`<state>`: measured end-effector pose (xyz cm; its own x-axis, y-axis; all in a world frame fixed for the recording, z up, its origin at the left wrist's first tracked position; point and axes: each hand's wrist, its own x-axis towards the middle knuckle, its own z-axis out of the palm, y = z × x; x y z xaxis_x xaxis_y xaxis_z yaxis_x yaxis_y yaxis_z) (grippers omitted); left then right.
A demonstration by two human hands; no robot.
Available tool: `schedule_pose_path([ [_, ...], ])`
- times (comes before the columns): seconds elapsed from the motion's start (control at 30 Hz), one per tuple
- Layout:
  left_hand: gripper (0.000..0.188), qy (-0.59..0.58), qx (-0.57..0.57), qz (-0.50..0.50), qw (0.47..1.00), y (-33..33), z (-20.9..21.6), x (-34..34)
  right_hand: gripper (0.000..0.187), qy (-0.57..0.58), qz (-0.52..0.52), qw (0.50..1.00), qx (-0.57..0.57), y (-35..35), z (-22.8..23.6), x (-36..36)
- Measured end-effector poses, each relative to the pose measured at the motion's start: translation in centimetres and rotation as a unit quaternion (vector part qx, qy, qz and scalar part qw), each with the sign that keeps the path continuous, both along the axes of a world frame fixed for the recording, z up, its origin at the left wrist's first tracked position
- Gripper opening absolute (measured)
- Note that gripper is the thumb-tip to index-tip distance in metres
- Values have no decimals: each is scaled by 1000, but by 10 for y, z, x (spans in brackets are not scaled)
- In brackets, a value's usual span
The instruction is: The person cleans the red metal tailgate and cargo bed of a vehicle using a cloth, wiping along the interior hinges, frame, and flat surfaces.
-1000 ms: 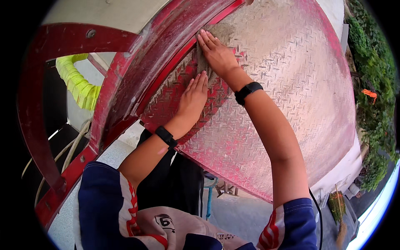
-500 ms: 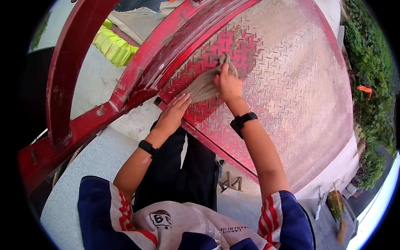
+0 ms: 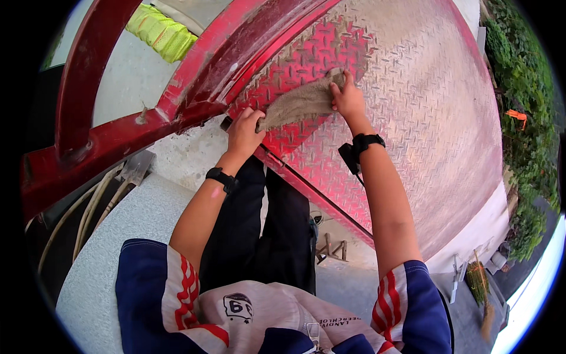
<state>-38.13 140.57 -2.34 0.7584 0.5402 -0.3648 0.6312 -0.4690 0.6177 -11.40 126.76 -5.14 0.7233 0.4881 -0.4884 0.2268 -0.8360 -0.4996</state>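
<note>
A dirty brown-grey cloth [image 3: 299, 105] is stretched between my two hands over a red diamond-plate metal surface [image 3: 413, 130]. My left hand [image 3: 244, 131] is closed on its lower left end, near the plate's corner. At the upper right end, my right hand [image 3: 350, 103] pinches the cloth between thumb and fingers. Around the cloth the plate shows bright red, while farther right it is coated with pale brown dust. Each wrist wears a black band, and a small dark box hangs from the right one.
A curved red metal frame [image 3: 194, 88] borders the plate on the left. Beyond it lies a bright yellow-green bundle [image 3: 160, 34]. Cables or hoses [image 3: 88, 218] run at the lower left. A broom [image 3: 479, 283] rests at the lower right, and green plants [image 3: 522, 88] line the right side.
My left hand has gone from lying flat on the cloth to gripping its end. The right hand has moved right, and the cloth is now drawn out lengthwise between both hands.
</note>
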Motion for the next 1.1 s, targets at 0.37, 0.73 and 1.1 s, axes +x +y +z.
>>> schedule_pose_path([
  [0.37,19,-33,-231,-129,964,-14,6,-9,27,-95,68,993,1,-43,-1,-20],
  [0.73,33,-41,-134,-57,989,-56,2,-5,30,-128,10,992,-8,-153,9,-44],
  [1.1,27,5,-97,-66,993,-49,-9,11,33,-196,70,976,61,-148,26,-24],
])
